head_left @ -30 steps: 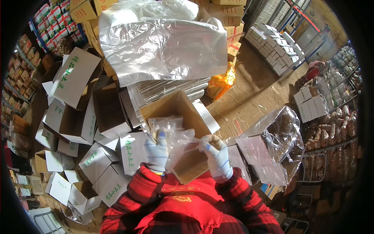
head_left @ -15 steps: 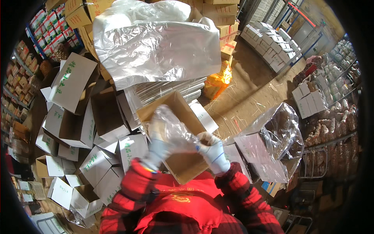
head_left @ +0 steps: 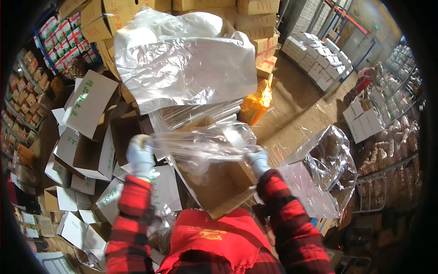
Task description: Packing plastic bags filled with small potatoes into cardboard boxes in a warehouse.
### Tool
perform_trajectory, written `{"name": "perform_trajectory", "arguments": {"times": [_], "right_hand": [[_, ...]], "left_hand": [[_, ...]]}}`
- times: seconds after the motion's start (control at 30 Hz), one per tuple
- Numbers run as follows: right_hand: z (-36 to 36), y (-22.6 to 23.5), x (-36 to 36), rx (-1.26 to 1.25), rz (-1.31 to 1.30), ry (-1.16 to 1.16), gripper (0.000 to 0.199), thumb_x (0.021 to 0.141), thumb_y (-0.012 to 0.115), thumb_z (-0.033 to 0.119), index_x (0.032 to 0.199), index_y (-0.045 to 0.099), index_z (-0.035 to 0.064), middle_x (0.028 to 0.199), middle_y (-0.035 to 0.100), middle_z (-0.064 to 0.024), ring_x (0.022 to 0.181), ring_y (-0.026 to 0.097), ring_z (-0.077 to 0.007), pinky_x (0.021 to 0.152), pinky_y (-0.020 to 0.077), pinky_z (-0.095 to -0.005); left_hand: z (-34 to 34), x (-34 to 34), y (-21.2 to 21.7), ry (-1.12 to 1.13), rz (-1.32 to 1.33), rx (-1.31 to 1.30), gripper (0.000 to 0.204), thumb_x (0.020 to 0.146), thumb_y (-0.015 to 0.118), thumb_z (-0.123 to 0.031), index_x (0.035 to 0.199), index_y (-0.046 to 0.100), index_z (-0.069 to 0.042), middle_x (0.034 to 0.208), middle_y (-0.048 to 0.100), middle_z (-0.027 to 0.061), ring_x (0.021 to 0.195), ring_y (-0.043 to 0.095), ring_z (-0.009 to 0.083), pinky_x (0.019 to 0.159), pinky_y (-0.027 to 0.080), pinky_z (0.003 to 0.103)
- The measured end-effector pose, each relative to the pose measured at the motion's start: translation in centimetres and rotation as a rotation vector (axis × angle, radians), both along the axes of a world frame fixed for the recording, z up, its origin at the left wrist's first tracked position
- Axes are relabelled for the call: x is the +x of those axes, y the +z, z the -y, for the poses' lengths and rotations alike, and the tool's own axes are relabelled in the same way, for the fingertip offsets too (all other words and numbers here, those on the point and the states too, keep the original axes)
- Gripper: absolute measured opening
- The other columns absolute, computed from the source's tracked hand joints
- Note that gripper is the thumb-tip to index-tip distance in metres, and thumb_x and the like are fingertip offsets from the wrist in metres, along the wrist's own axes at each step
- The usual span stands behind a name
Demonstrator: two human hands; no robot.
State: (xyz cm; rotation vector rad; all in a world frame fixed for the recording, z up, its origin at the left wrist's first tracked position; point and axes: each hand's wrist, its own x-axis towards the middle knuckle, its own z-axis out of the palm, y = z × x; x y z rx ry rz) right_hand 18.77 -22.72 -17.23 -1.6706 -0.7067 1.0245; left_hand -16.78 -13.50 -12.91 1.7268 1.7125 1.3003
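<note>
Clear plastic being stretched over the open box (head_left: 230, 204) | ends clutched by left hand (head_left: 140, 159), right hand (head_left: 258, 161), well apart | likely light, limp, slippery; edges best gripped

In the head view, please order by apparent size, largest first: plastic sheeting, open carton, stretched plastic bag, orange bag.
Plastic sheeting
Open carton and stretched plastic bag: unsure; the bag overlaps the carton
Orange bag

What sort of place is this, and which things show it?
Probably a warehouse packing area: clear plastic is held over an open box, white cartons lie heaped at left, and brown cartons are stacked beyond.
</note>
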Motion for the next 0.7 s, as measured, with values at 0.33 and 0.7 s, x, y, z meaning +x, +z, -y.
{"name": "perform_trajectory", "arguments": {"times": [0.33,0.7], "right_hand": [[1.2,12.4,-0.7,0.376,1.492,0.33,0.012,0.074,0.058,0.009,0.085,0.061,0.0046,0.075,0.063,-0.0114,0.073,0.06,-0.0293,0.067,0.0487,-0.0385],[1.3,-4.8,3.8,0.076,0.537,0.354,0.02,0.081,0.054,0.008,0.097,0.065,0.0045,0.097,0.063,-0.0103,0.084,0.059,-0.0183,0.081,0.0431,-0.0272]], "left_hand": [[7.4,-8.4,4.4,0.21,-1.032,0.462,0.021,0.084,0.053,-0.01,0.104,0.055,-0.003,0.082,0.062,0.0134,0.077,0.061,0.0214,0.076,0.049,0.036],[13.6,-3.5,-15.9,-0.07,0.765,-0.64,0.018,0.089,0.044,-0.013,0.103,0.055,-0.009,0.08,0.061,0.0044,0.069,0.061,0.0189,0.065,0.052,0.033]]}}
